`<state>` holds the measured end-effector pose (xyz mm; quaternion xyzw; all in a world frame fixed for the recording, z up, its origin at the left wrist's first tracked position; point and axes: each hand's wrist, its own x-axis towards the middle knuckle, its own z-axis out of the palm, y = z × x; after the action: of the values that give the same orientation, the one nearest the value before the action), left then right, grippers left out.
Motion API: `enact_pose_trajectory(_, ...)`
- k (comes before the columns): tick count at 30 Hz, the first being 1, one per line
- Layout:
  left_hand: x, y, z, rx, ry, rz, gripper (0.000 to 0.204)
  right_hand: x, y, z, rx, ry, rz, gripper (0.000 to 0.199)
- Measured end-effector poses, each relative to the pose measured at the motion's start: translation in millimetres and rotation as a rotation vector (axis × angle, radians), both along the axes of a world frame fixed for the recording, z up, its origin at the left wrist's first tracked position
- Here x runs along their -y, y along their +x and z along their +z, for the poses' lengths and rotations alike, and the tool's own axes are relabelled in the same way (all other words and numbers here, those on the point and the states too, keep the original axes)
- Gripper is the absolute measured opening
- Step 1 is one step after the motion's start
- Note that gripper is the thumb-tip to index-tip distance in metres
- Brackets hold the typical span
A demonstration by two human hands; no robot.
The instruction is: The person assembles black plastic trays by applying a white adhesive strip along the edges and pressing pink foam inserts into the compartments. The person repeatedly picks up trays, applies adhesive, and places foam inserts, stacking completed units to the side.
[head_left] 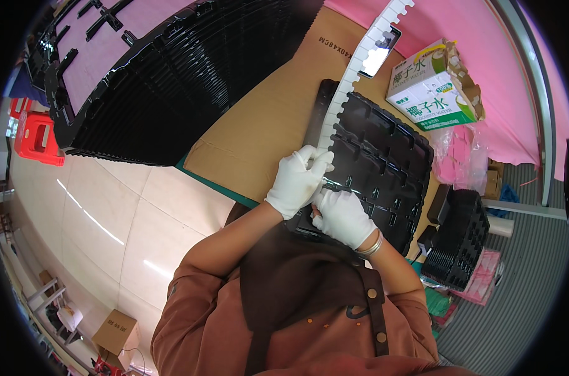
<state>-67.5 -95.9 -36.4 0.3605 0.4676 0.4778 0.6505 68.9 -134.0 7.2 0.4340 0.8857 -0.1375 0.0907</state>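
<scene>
**Black tray on the cardboard, both gloves pinched on something tiny**

Black moulded tray [385,156] is the thing I'm working over, so I'll place everything off it. It lies flat on the brown cardboard sheet [266,131], with its near edge just in front of my chest. It's full of small pockets and ribs.

My left hand [297,178], in a white glove, sits at the tray's near-left corner, fingers curled in and thumb and forefinger pressed together. My right hand [342,216], also gloved, with a silver bangle at the wrist, is touching the left one, resting on the tray's near edge with its fingers closed too. Between them there's a thin shiny bit [334,183] lying over the tray's surface. Honestly I can't tell what it is or which hand actually has it; it's too small.

A white notched strip [360,62] runs along the tray's left edge and on past its far end. Beyond the tray's far-right corner there's a green and white carton box [428,84] on the pink cloth [479,50]. Right of the tray is a smaller stack of black trays [457,241], with clear bags of pink stuff [463,150] between that and the box. Far left of the tray, a big fanned-out stack of black trays [172,81] hangs over the table edge.
</scene>
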Motion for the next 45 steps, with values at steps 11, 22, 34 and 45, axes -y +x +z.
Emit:
enact_pose_trajectory(11,0,-3,6,-0.032,0.01,-0.011,0.023,2,11,3,-0.466,-0.207,-0.193,0.006)
enact_pose_trajectory(22,0,-2,2,0.008,-0.014,0.011,0.021,11,2,-4,-0.306,-0.067,-0.124,0.012)
enact_pose_trajectory(34,0,-13,5,0.163,-0.145,-0.04,0.02,21,23,8,-0.551,-0.076,-0.329,0.021)
enact_pose_trajectory(45,31,-76,18,-0.803,0.552,0.471,0.035,25,16,-8,-0.322,0.085,-0.06,0.015)
